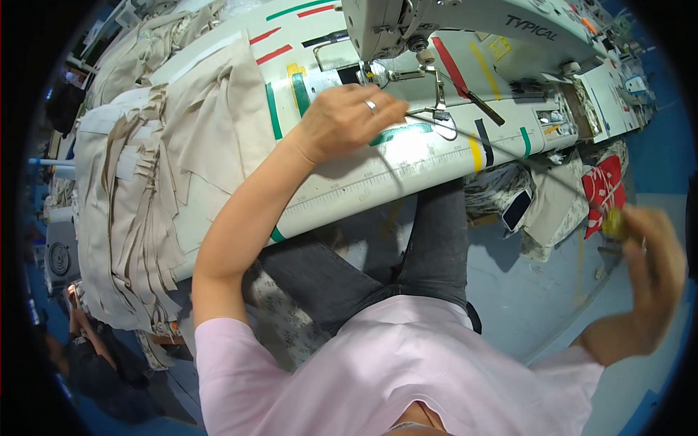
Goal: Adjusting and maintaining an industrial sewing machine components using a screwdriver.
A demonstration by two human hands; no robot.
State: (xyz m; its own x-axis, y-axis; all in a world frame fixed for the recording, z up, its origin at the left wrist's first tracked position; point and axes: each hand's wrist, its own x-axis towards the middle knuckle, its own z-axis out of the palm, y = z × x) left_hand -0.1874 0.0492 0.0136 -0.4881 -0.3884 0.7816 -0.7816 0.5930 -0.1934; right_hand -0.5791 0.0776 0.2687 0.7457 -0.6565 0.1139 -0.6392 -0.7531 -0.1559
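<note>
My left hand [350, 122], with a ring on one finger, is over the sewing machine bed, just in front of the needle area. Its fingers are pinched at the end of a thin dark strip [502, 147], perhaps a cord or a tape seen edge-on. The strip runs taut to the far right, toward my right hand [654, 269]. That hand is raised off the table and blurred by motion. A small yellow-green roundish object [614, 223] sits at its fingertips, too smeared to name. The sewing machine [465, 29] stands above my left hand, its needle area partly behind my fingers.
Beige fabric pieces [218, 123] and layered strips hang over the table's left side. A ruler scale [363, 174] runs along the front edge. Dark tweezers [483, 107] lie right of the needle. A phone [517, 211] and red cloth [605, 192] are below right. Another person [94, 363] sits lower left.
</note>
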